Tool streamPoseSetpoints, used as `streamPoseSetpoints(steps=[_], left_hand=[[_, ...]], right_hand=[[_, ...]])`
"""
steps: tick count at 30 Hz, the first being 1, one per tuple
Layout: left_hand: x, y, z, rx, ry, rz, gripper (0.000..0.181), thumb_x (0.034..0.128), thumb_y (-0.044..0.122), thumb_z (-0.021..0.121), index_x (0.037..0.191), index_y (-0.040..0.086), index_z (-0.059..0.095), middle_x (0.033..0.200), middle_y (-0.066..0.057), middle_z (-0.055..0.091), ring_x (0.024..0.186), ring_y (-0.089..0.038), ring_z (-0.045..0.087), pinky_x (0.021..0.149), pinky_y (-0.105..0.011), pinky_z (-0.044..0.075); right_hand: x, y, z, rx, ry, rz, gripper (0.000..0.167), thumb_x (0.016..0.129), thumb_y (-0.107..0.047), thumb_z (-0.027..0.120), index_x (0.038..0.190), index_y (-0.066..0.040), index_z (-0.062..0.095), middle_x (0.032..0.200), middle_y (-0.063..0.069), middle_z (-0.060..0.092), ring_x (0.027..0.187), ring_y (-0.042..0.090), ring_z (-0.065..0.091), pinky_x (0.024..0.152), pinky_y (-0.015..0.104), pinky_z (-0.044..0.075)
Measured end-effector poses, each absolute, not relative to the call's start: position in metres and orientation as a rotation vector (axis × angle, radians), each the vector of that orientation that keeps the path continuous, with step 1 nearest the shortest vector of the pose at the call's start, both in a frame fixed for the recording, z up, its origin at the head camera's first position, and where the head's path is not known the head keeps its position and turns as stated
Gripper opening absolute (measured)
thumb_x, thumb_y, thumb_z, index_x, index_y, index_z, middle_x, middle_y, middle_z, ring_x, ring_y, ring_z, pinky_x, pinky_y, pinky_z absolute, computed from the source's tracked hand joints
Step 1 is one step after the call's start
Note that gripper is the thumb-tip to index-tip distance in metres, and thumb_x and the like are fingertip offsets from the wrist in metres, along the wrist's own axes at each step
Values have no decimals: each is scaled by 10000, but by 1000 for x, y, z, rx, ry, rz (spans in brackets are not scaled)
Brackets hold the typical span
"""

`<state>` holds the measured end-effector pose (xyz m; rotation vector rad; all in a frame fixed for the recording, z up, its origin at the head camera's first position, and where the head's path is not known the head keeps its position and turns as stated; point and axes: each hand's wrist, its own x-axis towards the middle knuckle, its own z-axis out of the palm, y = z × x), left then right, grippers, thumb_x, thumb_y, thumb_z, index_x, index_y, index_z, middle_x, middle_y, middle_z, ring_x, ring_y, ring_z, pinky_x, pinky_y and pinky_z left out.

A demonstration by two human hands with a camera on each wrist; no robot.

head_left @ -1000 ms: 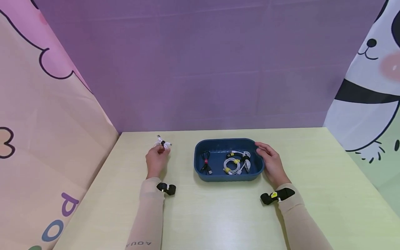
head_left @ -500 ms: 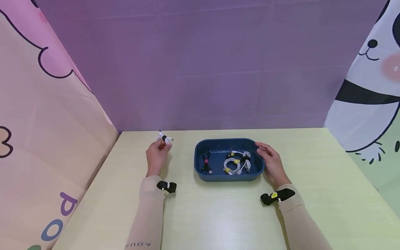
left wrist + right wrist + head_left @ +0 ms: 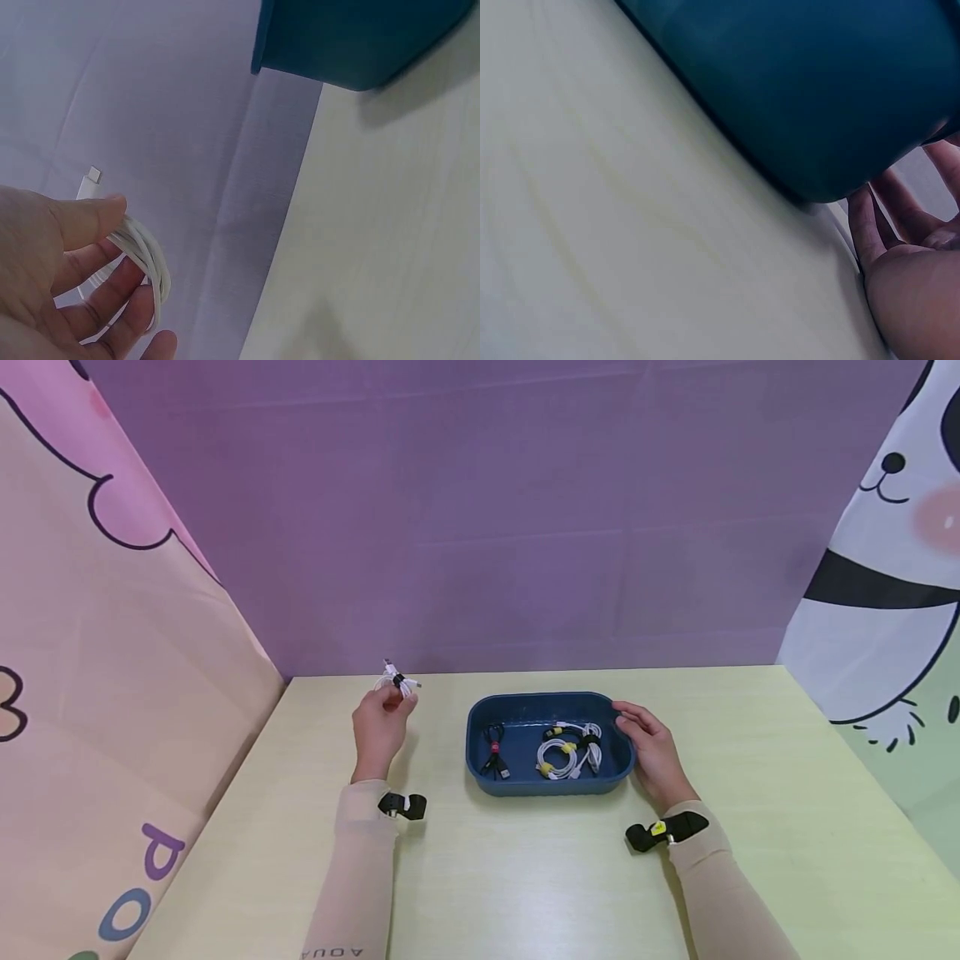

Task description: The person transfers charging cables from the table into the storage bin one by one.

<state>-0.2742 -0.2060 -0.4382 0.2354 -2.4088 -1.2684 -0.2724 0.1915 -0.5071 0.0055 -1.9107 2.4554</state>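
Note:
My left hand (image 3: 378, 732) pinches a coiled white charging cable (image 3: 397, 680) between thumb and fingers, raised above the table's far left part. In the left wrist view a flat metal plug (image 3: 94, 175) sticks up past the thumb, and the white loops (image 3: 150, 259) lie across the fingers. A blue plastic bin (image 3: 551, 787) stands on the table. At its right end, my right hand (image 3: 651, 753) holds the rim and outer wall. Inside the bin lie a black cable (image 3: 494, 752) with a red tie and coiled white cables (image 3: 557, 758) with yellow and black ties.
The pale wooden table (image 3: 517, 877) spreads out on all sides of the bin. A purple backdrop (image 3: 480, 527) rises behind its far edge. Printed cloths hang at the left (image 3: 112, 652) and right (image 3: 862, 643).
My left hand has risen slightly and shifted a little away and to the right with the white cable. The right hand and the bin have stayed in place.

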Motion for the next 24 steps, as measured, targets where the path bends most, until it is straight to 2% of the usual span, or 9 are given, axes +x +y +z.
streamPoseSetpoints(steps=[4,10,24], left_hand=[[-272,-202,-432,217,-2408,-1272,241,965,184,705,1078,-28,724,1039,-184,640,991,-331,608,846,-376,449],[-265,-195,-422,172,-2398,-1264,233,963,177,713,1075,-27,722,1057,-198,651,1009,-339,618,883,-424,463],[-257,-181,-408,98,-2386,-1240,235,955,180,730,1077,-21,733,1048,-189,662,1001,-335,626,857,-418,471]], right_hand=[[-273,193,-509,30,-1890,2462,375,1032,-166,617,1390,-51,605,1155,-86,601,1083,32,558,900,127,515],[-273,194,-511,81,-1899,2448,376,1035,-178,615,1386,-45,597,1150,-70,598,1068,45,570,879,145,526],[-273,195,-512,79,-1911,2458,351,1034,-196,620,1366,-86,621,1162,-71,588,1073,43,574,883,145,531]])
